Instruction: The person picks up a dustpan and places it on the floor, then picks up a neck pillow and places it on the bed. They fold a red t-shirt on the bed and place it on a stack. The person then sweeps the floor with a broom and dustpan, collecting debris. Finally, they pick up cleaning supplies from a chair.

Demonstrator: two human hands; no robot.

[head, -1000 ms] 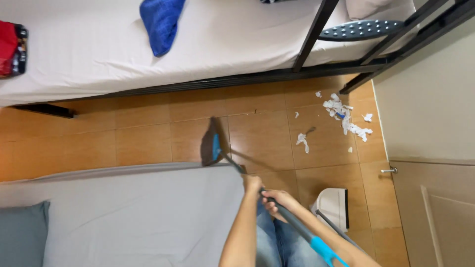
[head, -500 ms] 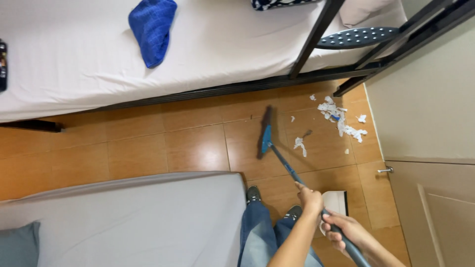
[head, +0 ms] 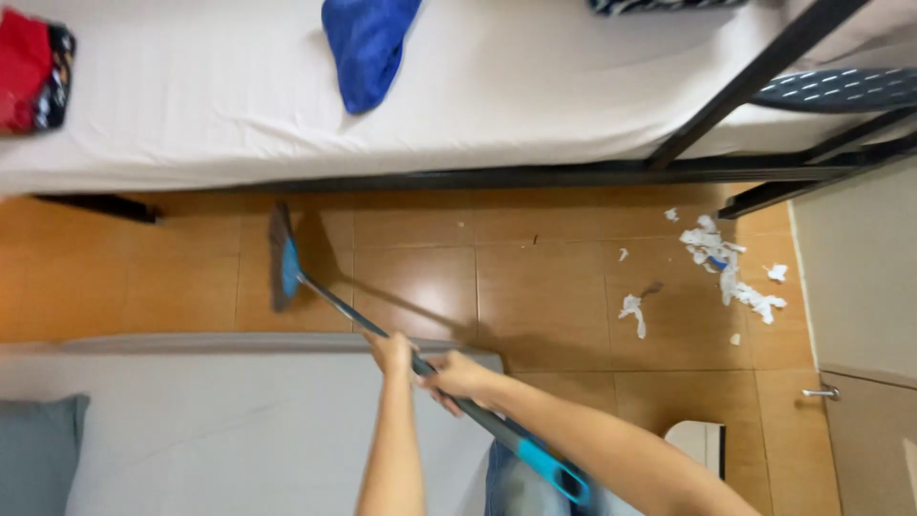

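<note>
Both hands, left hand [head: 390,352] & right hand [head: 457,376], clamped round my broom [head: 285,264], head on wood-look floor [head: 573,287] btwn two white beds; paper scraps [head: 726,268] well right.

Head camera looks steeply down, from standing height, at floor [head: 573,296] between beds.

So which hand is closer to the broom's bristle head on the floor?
The left hand. It grips the broom handle further down, toward the broom head. The right hand holds the handle just behind it, further from the head.
</note>
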